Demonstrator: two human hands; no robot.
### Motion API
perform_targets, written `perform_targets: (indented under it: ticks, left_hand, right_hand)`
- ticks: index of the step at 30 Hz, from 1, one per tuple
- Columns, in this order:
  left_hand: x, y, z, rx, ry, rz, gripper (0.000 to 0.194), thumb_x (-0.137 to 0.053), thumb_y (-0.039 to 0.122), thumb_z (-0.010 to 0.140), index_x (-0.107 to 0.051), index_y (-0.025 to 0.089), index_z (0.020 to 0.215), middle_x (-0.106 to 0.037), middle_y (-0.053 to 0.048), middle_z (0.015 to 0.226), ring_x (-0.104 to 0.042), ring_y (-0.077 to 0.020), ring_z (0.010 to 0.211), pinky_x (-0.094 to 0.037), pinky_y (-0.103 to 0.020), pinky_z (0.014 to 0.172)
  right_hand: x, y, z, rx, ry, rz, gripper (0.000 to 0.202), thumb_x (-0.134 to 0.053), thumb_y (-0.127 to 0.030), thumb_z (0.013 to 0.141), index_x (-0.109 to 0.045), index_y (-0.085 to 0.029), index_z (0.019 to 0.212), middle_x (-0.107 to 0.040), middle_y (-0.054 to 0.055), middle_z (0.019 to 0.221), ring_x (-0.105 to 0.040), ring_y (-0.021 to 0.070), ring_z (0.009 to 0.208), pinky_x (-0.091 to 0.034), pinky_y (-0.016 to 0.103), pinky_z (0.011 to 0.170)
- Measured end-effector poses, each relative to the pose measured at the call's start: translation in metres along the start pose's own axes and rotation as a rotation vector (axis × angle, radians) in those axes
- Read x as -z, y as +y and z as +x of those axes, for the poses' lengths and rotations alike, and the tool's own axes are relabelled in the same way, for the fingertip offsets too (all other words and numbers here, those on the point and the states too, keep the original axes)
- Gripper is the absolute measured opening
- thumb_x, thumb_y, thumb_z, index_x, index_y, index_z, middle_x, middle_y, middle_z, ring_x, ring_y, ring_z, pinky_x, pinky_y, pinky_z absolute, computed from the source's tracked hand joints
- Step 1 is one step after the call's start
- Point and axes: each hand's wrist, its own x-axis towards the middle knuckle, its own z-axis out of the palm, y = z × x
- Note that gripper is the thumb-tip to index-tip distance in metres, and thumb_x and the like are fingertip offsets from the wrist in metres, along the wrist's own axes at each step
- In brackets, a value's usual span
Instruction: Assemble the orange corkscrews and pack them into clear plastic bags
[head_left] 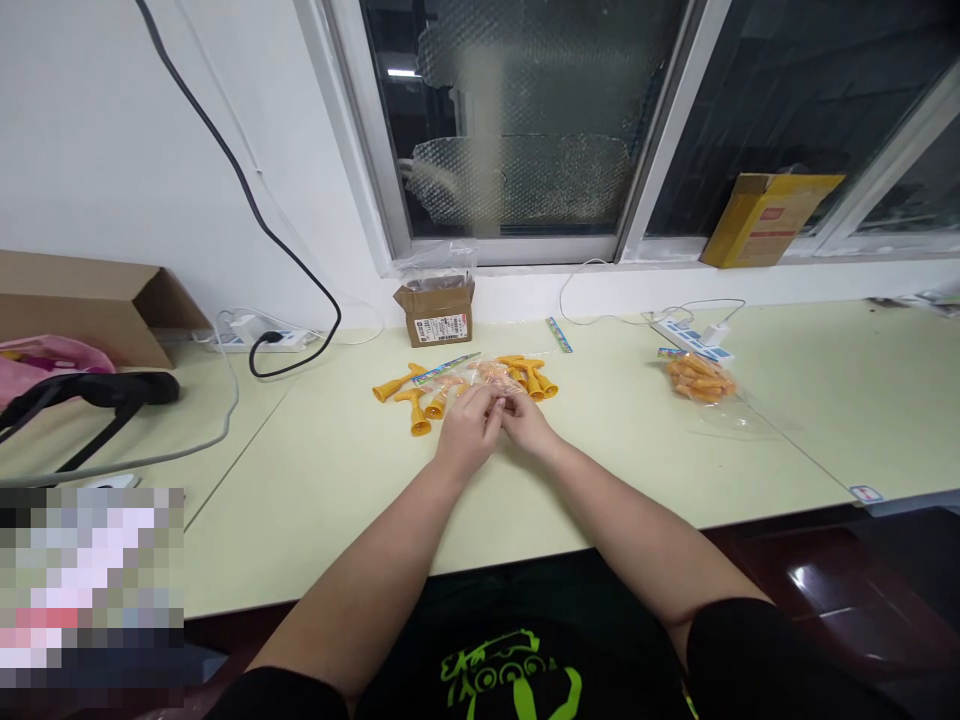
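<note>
Several things are lying across the pale green desk (315, 490), taken here from the left of the frame to the right. At far left an open cardboard box (82, 300) is sitting against the wall, with a white power strip (251, 335) and a black cable (247, 200) plugged into it just right of it. Near the centre, loose orange plastic cones (409, 395) are lying on the desk, and behind them a small brown carton (436, 312) is carrying a white label whose print is too small to read.

At centre, the left hand (465, 430) and right hand (529, 420) are meeting fingertip to fingertip, both forearms reaching forward from the bottom of the frame. Both are pinching a clear packet of orange pieces (491, 378), held just above the desk among the cones.

Further right, a filled bag of orange parts (701, 378) is resting near a second power strip (694, 335). At upper right a yellow box (765, 218) is leaning on the window sill, its red label unreadable.
</note>
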Motion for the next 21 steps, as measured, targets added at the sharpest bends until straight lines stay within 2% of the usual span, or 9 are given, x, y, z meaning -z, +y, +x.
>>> perform_targets:
  ticks: [3,6,9,13,18,21]
  left_hand:
    - [0.0007,0.0021,-0.0004,-0.004,0.014,0.011,0.014,-0.051,0.022,0.101,-0.063,0.021,0.108,-0.071,-0.008,0.108,-0.066,-0.0225,0.105,-0.053,-0.038,0.092]
    - [0.0021,0.0019,-0.0002,0.0,0.038,0.064,0.013,-0.052,0.023,0.1,-0.063,0.021,0.105,-0.069,-0.009,0.107,-0.064,-0.0241,0.105,-0.052,-0.04,0.092]
    - [0.003,0.0011,-0.0002,0.01,0.046,0.123,0.01,-0.053,0.023,0.098,-0.063,0.021,0.099,-0.068,-0.008,0.101,-0.062,-0.0252,0.1,-0.05,-0.043,0.091]
    - [0.0019,0.0033,-0.0007,-0.021,0.006,0.086,0.008,-0.052,0.021,0.097,-0.061,0.021,0.095,-0.067,-0.008,0.098,-0.061,-0.0249,0.098,-0.05,-0.042,0.089]
    - [-0.0006,0.009,-0.0018,-0.144,-0.124,-0.064,0.01,-0.05,0.019,0.098,-0.06,0.022,0.1,-0.068,-0.009,0.107,-0.062,-0.0238,0.104,-0.052,-0.041,0.092]
    - [-0.0006,0.0088,-0.0019,-0.139,-0.139,-0.07,0.01,-0.05,0.02,0.098,-0.059,0.022,0.1,-0.068,-0.009,0.106,-0.063,-0.0241,0.104,-0.052,-0.042,0.092]
  right_hand:
    - [-0.0013,-0.0013,0.0033,-0.013,0.076,0.062,0.029,-0.073,-0.043,0.078,-0.06,-0.024,0.097,-0.065,0.002,0.078,-0.064,0.0209,0.073,-0.057,0.037,0.07]
    - [-0.0015,-0.0023,0.0027,-0.037,0.149,0.07,0.03,-0.074,-0.044,0.076,-0.055,-0.025,0.089,-0.059,-0.001,0.07,-0.055,0.0167,0.059,-0.051,0.033,0.058]
    - [-0.0022,-0.0012,0.002,-0.039,0.203,0.071,0.03,-0.071,-0.045,0.076,-0.052,-0.026,0.089,-0.056,-0.003,0.069,-0.052,0.0154,0.056,-0.049,0.032,0.056]
    - [-0.0053,0.0009,0.0043,0.028,0.25,-0.015,0.026,-0.069,-0.035,0.073,-0.058,-0.024,0.094,-0.064,0.002,0.083,-0.061,0.0196,0.075,-0.056,0.036,0.072]
    - [-0.0074,-0.0007,0.0049,0.06,0.11,-0.155,0.007,-0.062,-0.027,0.079,-0.062,-0.023,0.085,-0.07,0.007,0.098,-0.063,0.0267,0.106,-0.052,0.044,0.1]
    - [-0.0061,-0.0003,0.0043,0.021,0.059,-0.189,0.01,-0.065,-0.028,0.08,-0.065,-0.024,0.09,-0.071,0.007,0.105,-0.061,0.0274,0.114,-0.045,0.046,0.112]
